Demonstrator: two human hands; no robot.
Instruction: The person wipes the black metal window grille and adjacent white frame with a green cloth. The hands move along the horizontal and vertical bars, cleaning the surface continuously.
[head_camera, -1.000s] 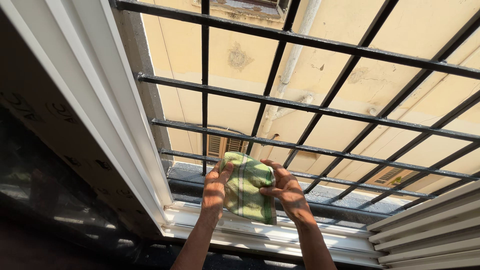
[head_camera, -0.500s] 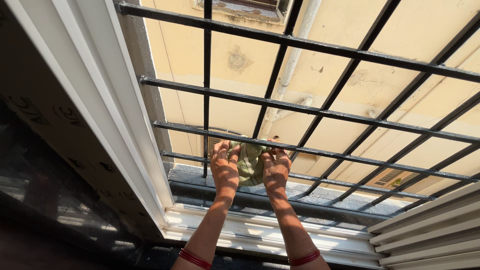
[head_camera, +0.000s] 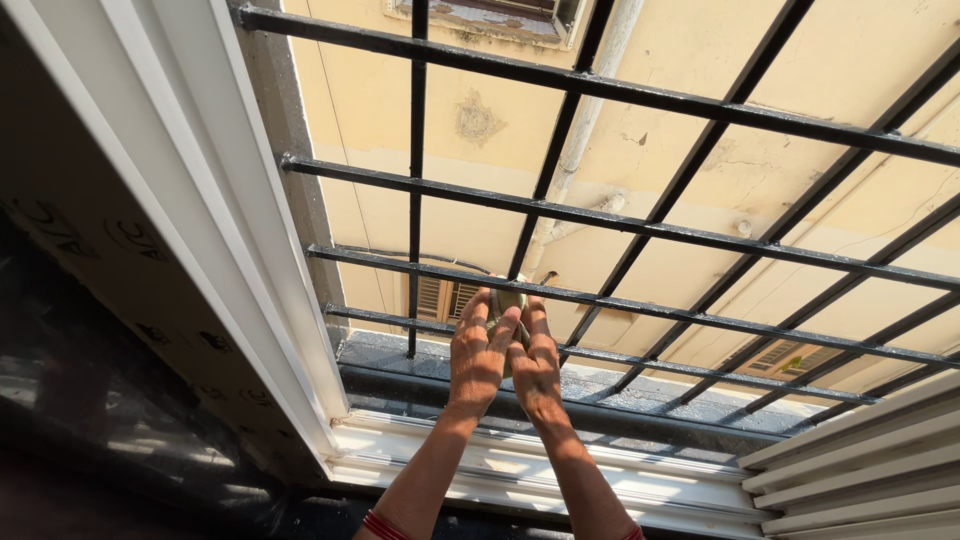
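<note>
Head cam: both arms stretch up to the black window grille (head_camera: 640, 225). Left hand (head_camera: 478, 352) & right hand (head_camera: 537, 362) press together, fingers closed round one balled-up green cloth (head_camera: 505, 300), held right at a horizontal bar. Count: 2 hands, 1 cloth, 2 red bangles (head_camera: 384, 526).

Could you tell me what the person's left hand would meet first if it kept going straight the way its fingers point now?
Most likely the black window bar just past its fingertips. The left hand points up and outward, pressed with the right hand around a green cloth, right at the grille; depth is hard to judge.
</note>
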